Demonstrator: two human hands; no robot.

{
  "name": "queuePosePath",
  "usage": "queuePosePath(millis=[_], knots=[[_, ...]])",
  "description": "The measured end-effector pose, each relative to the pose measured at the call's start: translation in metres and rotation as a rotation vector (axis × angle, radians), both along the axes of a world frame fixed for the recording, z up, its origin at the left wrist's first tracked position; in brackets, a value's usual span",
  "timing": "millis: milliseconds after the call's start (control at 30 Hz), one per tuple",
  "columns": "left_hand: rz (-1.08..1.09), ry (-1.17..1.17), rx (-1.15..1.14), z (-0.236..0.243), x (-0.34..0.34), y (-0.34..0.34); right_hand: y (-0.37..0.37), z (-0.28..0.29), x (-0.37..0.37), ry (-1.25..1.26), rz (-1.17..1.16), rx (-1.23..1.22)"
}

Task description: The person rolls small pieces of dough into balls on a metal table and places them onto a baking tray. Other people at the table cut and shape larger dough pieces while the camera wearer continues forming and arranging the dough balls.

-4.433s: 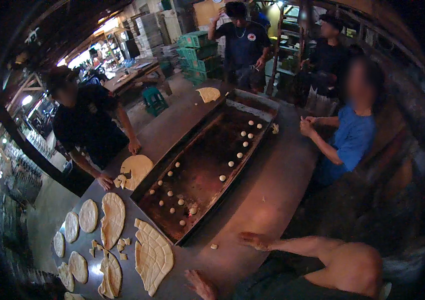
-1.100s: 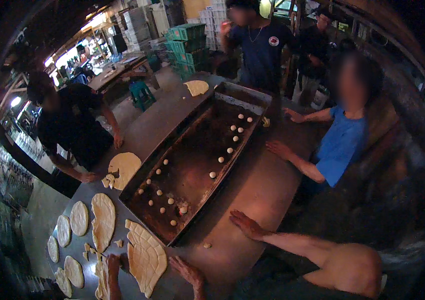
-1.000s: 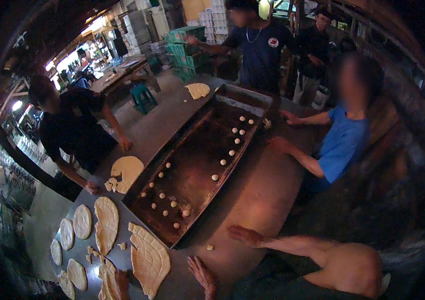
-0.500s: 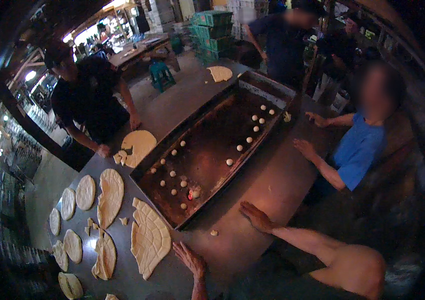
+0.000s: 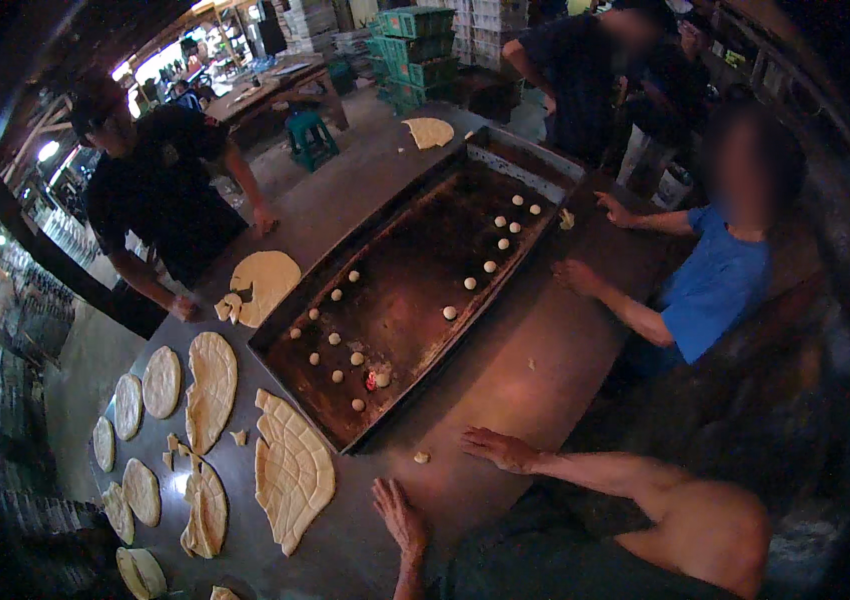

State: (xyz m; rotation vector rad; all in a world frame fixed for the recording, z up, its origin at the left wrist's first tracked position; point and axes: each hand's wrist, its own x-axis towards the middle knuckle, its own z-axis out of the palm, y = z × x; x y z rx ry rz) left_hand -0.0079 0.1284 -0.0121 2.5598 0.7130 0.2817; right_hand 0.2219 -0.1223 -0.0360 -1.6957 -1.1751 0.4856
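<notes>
Leftward, dough rounds point(image 5: 162, 382): flat and pale, well left of the left hand point(image 5: 402, 518) on the metal table point(image 5: 515, 395); a careless pull could crease one into its neighbour
Torn sheet point(image 5: 273, 278): ahead and left of the left hand, near a co-worker's hand point(image 5: 185, 307); its ragged edge could rip further if tugged
Scored sheet point(image 5: 295, 475): just left of the left hand, apart from its fingers; a sideways sweep could drag the edge and part it along the cuts
Left hand: fingers spread, palm down, clasping nothing
Tray point(image 5: 395, 290): ahead of the left hand, its near corner close to those fingertips; a knock there could jolt it
Dough balls point(image 5: 357, 358): in the tray, beyond the fingertips; a jolt or tilt could roll them together and make them stick
Dough scrap point(image 5: 422, 457): between the left hand and the right hand point(image 5: 500, 449), touching neither; a sliding palm could smear it
Right hand: fingers apart from any object, seemingly flat on the table
Blue-shirted co-worker point(image 5: 715, 285): beyond the right hand, to its right; reaching in together could cause a bump
</notes>
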Motion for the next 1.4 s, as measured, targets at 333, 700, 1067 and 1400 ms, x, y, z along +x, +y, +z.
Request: queuePosePath(millis=[333,700,1067,1400], knots=[[0.017,0.206,-0.005,0.010,0.008,0.001,0.002,0.003,0.000,0.587,-0.004,0.195],[0.252,-0.087,0.047,0.009,0.009,0.006,0.001,0.015,0.008,-0.079,-0.181,-0.335],[0.290,-0.027,0.079,-0.007,0.003,0.002,0.018,0.017,0.028,-0.221,-0.368,-0.220],[0.324,-0.030,-0.216,0.028,-0.068,-0.035,-0.091,0.036,-0.035,-0.386,-0.317,-0.408]])
